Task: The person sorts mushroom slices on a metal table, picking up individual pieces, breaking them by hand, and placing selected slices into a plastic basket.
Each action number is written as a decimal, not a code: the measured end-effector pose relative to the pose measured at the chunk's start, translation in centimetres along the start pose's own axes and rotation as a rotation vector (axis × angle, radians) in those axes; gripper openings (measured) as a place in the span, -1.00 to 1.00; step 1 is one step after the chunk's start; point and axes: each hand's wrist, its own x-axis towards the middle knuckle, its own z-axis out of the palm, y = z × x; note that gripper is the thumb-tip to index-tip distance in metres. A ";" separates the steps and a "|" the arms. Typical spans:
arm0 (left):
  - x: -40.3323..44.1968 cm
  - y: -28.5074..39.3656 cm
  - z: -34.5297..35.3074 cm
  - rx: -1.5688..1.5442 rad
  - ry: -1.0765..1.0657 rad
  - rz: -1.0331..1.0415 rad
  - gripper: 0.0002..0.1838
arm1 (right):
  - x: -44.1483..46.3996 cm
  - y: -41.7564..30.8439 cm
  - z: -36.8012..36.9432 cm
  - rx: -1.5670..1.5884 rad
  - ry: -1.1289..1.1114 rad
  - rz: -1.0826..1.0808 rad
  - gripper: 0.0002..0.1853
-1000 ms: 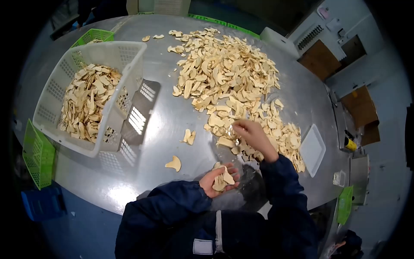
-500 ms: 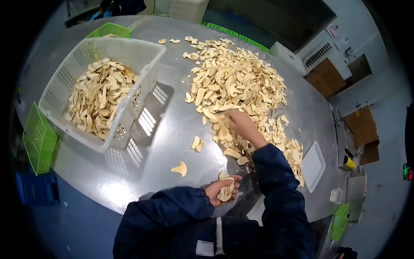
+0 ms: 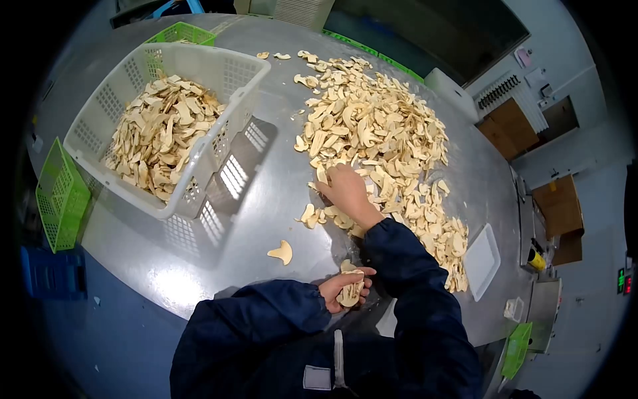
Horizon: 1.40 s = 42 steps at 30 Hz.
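In the head view, the left hand (image 3: 331, 291) sits palm up before the body, fingers and thumb curled round a small stack of pale slices (image 3: 351, 294). The right arm (image 3: 409, 263) stretches forward, its right hand (image 3: 351, 194) bent down at the near edge of the slice pile (image 3: 375, 123); whether its fingertips pinch one, I cannot tell. Below the left hand, a white jacket patch (image 3: 317, 377) is too small to read.
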 end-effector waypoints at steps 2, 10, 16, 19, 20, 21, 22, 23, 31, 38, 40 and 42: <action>-0.1 0.0 0.0 0.014 0.019 0.003 -0.60 | -0.2 0.3 -0.1 0.102 -0.033 -0.008 -0.64; 0.3 0.0 0.2 0.016 0.047 0.009 -0.61 | -0.3 3.1 -3.8 0.188 -0.191 0.093 -0.79; -0.2 0.2 0.6 0.014 0.031 0.025 -0.60 | 1.8 4.9 0.1 -0.003 0.121 -0.219 -0.68; 0.0 0.0 0.3 0.025 0.043 0.031 -0.60 | 0.5 5.5 -0.8 0.270 0.007 -0.077 -0.74; 0.0 0.0 0.3 0.025 0.041 0.033 -0.60 | -0.2 5.4 -2.2 0.251 -0.019 -0.122 -0.75; 0.0 0.0 0.4 0.028 0.040 0.033 -0.60 | -0.8 5.6 -3.3 0.341 -0.110 0.005 -0.80; 0.0 0.0 0.4 0.031 0.039 0.029 -0.60 | -1.4 6.6 -4.0 0.411 -0.140 0.068 -0.81; 0.1 0.0 0.3 0.019 0.040 0.017 -0.60 | -2.0 7.7 -4.6 0.479 -0.169 0.133 -0.82; 0.0 0.2 0.7 0.009 0.054 0.003 -0.57 | -4.6 12.2 -8.7 1.650 0.185 0.499 -0.87; 0.0 0.1 0.5 0.000 0.060 0.004 -0.58 | -2.9 11.3 -8.0 0.534 0.001 0.572 -0.84; 0.1 0.1 0.3 -0.010 0.048 0.006 -0.59 | -3.4 11.5 -5.8 0.135 0.084 0.363 -0.82; 0.1 0.1 0.3 -0.010 0.055 0.009 -0.60 | -3.8 11.3 -5.2 -0.056 0.030 0.292 -0.81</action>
